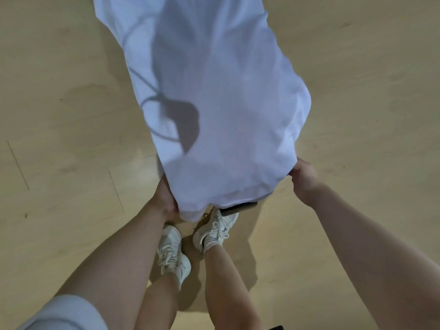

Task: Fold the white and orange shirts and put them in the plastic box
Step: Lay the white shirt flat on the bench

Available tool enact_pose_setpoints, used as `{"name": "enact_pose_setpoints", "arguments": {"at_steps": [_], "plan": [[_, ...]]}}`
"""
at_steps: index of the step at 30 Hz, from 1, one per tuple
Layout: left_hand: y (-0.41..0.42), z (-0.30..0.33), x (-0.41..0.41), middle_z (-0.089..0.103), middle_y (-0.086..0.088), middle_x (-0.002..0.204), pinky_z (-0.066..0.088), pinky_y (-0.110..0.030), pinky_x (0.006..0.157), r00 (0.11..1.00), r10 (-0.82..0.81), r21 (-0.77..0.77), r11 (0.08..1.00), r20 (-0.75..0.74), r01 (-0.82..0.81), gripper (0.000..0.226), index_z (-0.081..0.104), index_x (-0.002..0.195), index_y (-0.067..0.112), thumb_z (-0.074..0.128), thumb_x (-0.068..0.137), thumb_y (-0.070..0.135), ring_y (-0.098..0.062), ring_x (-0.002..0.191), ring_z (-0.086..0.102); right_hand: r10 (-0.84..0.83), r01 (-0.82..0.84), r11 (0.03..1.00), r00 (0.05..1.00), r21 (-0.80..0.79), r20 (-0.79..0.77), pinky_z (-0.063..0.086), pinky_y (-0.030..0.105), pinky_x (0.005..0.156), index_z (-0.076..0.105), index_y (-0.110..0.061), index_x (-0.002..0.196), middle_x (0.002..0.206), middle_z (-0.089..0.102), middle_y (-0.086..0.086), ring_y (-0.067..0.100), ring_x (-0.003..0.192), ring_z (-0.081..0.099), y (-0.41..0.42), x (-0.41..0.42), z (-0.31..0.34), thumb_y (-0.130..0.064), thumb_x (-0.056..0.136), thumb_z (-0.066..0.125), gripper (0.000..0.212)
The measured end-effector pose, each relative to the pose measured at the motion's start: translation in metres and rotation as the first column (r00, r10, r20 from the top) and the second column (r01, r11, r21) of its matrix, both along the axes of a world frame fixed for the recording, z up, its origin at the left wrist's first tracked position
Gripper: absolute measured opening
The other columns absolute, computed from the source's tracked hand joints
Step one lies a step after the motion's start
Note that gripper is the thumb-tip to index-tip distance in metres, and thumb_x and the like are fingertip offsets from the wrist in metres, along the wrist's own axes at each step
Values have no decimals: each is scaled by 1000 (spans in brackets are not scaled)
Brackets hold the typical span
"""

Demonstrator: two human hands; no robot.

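The white shirt (214,103) hangs spread out in the air in front of me, reaching from the top of the view down to my hands. My left hand (166,198) grips its near left corner, with the fingers hidden under the cloth. My right hand (304,177) pinches the near right corner. Shadows show through the fabric. The orange shirt and the plastic box are out of view.
Below lies a light wooden floor (59,115). My two feet in white sneakers (214,227) stand under the shirt's near edge. A dark flat object (240,207) peeks out beneath that edge.
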State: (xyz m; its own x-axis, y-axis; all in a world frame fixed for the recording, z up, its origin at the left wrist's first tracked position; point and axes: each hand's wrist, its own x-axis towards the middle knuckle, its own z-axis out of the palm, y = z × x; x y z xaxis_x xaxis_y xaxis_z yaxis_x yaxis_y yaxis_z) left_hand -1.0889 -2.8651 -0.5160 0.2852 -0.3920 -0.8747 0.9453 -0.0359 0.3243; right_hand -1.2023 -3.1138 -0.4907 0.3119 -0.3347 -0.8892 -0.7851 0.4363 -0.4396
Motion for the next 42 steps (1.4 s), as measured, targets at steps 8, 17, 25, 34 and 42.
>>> {"name": "enact_pose_setpoints", "arguments": {"at_steps": [8, 17, 25, 34, 42], "plan": [[56, 29, -14, 73, 1, 90, 55, -30, 73, 987, 143, 179, 976, -79, -127, 22, 62, 107, 18, 46, 92, 22, -18, 88, 65, -409, 394, 908, 907, 143, 98, 31, 27, 100, 54, -22, 111, 111, 61, -7, 10, 107, 53, 22, -35, 24, -17, 91, 42, 24], [75, 168, -3, 74, 10, 89, 52, -13, 66, 985, 13, 118, 992, 170, -33, 26, 59, 111, 16, 38, 96, 13, -2, 81, 69, -539, 554, 830, 828, -72, 154, 48, 20, 80, 52, -15, 83, 86, 59, -2, 9, 79, 56, 39, -34, 150, -12, 94, 49, 12], [55, 260, 24, 59, -4, 83, 44, -30, 64, 907, 193, 318, 892, 374, -321, 4, 56, 89, 13, 53, 92, 14, -22, 72, 55, -549, 587, 792, 805, -169, 226, 52, 23, 65, 52, -13, 81, 77, 55, 0, 15, 70, 53, 32, -5, 251, -11, 91, 50, 10], [13, 348, 77, 53, -3, 87, 49, -35, 71, 764, 33, 389, 846, 644, -365, 26, 45, 112, 13, 55, 88, 13, -21, 75, 52, -212, 394, 819, 883, -416, 418, 53, 23, 49, 51, -13, 87, 76, 52, 8, 22, 66, 52, 2, 61, 326, -5, 87, 48, 9], [-20, 350, 164, 56, -7, 99, 46, -16, 80, 757, -11, 131, 986, 653, -98, 52, 43, 126, 2, 55, 76, -7, -11, 89, 58, -71, 255, 876, 908, -409, 413, 51, 11, 52, 54, -8, 110, 83, 57, 6, 15, 73, 58, -42, 148, 319, 4, 90, 35, 30]]}}
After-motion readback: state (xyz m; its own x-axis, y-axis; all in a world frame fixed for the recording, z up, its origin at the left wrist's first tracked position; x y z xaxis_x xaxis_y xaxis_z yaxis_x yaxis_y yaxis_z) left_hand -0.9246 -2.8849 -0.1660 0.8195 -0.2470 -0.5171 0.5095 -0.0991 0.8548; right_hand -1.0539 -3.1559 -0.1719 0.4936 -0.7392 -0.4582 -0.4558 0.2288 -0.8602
